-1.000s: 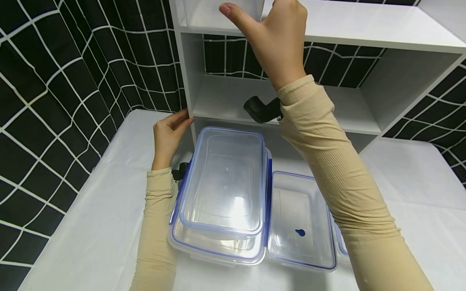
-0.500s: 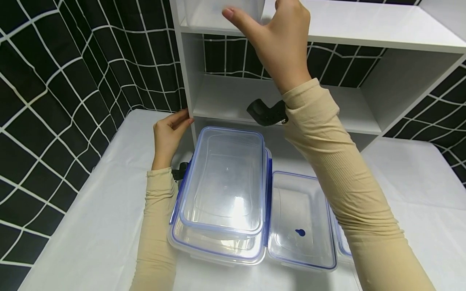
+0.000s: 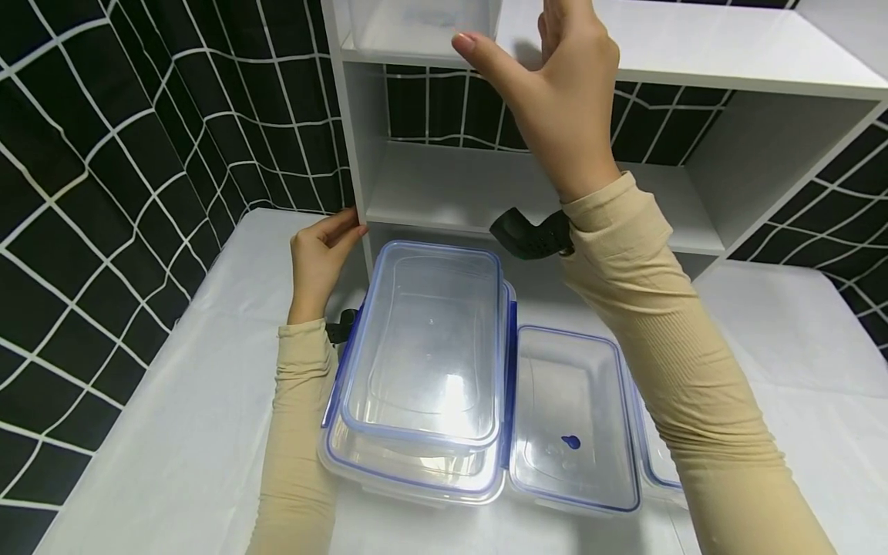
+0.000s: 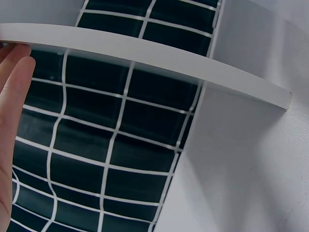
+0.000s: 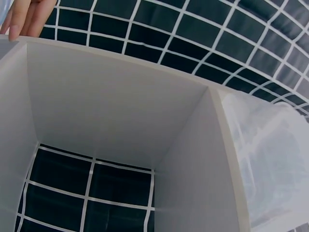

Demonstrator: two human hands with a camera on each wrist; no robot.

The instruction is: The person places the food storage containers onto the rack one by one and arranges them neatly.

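My left hand [image 3: 321, 258] pinches the front edge of the white shelf unit's left side panel [image 3: 352, 139], thumb in front and fingers around the outer side. In the left wrist view, part of that hand [image 4: 13, 111] shows against the panel. My right hand [image 3: 570, 96] is in front of the upper shelf, thumb spread wide and fingers extended, holding nothing. To its left, apart from the hand, a clear plastic container [image 3: 423, 27] stands at the left end of that shelf. The right wrist view shows this container [image 5: 273, 159] at the right.
On the white-covered table [image 3: 173, 408], a lidded clear food container [image 3: 430, 339] with blue trim lies on a larger one [image 3: 416, 470]. Right of them stands another clear container [image 3: 572, 401], with one more [image 3: 662, 443] partly behind my right sleeve. A black gridded cloth [image 3: 139, 154] hangs behind.
My right hand has drawn back to the right and slightly downward, widening its distance from the container on the upper shelf. The left hand and the containers stay where they were.
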